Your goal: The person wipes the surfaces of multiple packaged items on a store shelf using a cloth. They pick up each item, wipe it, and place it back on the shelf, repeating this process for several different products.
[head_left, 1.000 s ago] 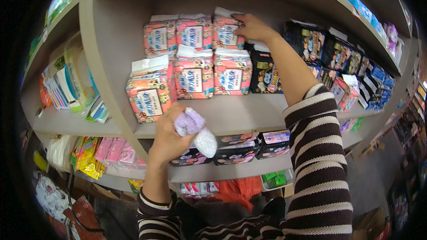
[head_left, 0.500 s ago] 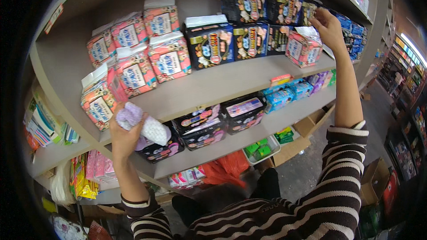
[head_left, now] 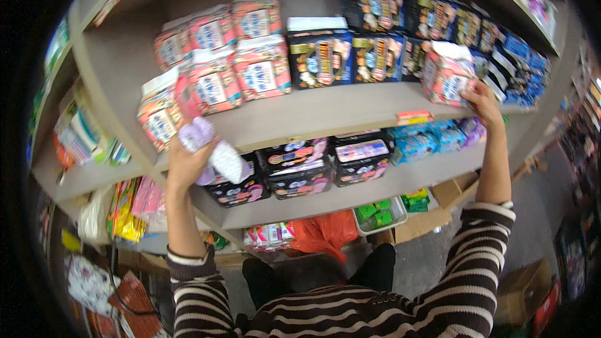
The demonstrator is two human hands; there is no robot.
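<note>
- So your left hand [head_left: 186, 161] is closed around a fluffy cloth [head_left: 228, 161], lilac at the top and white where it pokes out past your thumb. It's in front of the shelf edge, near the leftmost pack of the pink group.
- Your right hand [head_left: 485, 105] has its fingers bent in against the lower right side of a lone pink pack [head_left: 446, 75]. They're touching it, but I can't tell if you've actually got a grip.
- That lone pack is on the main shelf [head_left: 350, 101], close to the front edge, with dark packs [head_left: 322, 56] behind it and off to its left. Blue packs [head_left: 519, 81] are just to its right.
- Over on your left, more pink packs [head_left: 261, 72] are grouped in two rough rows, well apart from the lone one.
- There's a red and yellow strip [head_left: 414, 117] on the shelf edge, just below and left of the lone pack.
- One level down you've got black packs [head_left: 300, 180], then light blue ones [head_left: 416, 147] further right.
- Down by your knees: a red plastic bag [head_left: 325, 231] beside a white tray [head_left: 400, 218] of green packets [head_left: 380, 214].
</note>
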